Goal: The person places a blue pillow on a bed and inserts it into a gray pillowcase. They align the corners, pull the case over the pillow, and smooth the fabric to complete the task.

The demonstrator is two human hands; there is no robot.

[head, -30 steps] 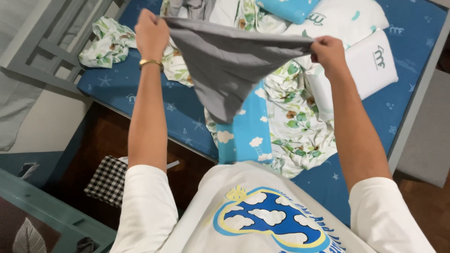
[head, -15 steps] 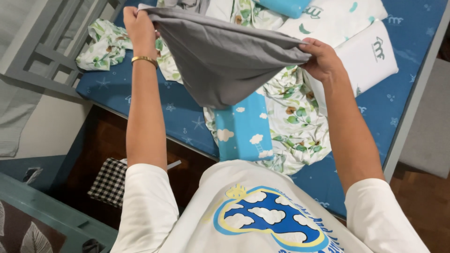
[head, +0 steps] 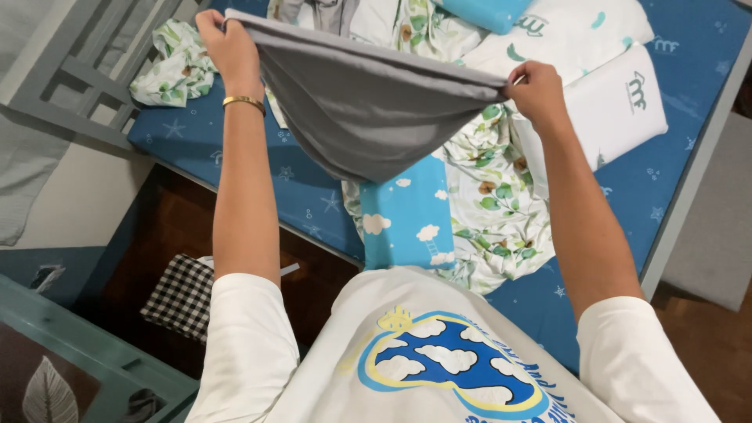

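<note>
A grey cloth (head: 368, 110) hangs stretched between my two hands above a bed with a blue star-patterned sheet (head: 235, 157). My left hand (head: 227, 47), with a gold bangle on the wrist, pinches the cloth's left top corner. At the right top corner my right hand (head: 536, 90) grips the cloth. Its lower edge droops in a curve over a blue cloud-print cloth (head: 407, 219) and a white leaf-print cloth (head: 501, 211) lying on the bed.
A white folded pillow (head: 619, 110) lies right of my right hand. A crumpled leaf-print cloth (head: 176, 66) sits at the bed's left corner by a grey slatted frame (head: 78, 86). A black-and-white checked cloth (head: 180, 294) lies on the dark wooden floor below.
Both hands have lifted the grey cloth slightly and pulled it wider, so its top edge is straighter. The blue cloud-print cloth beneath shows more.
</note>
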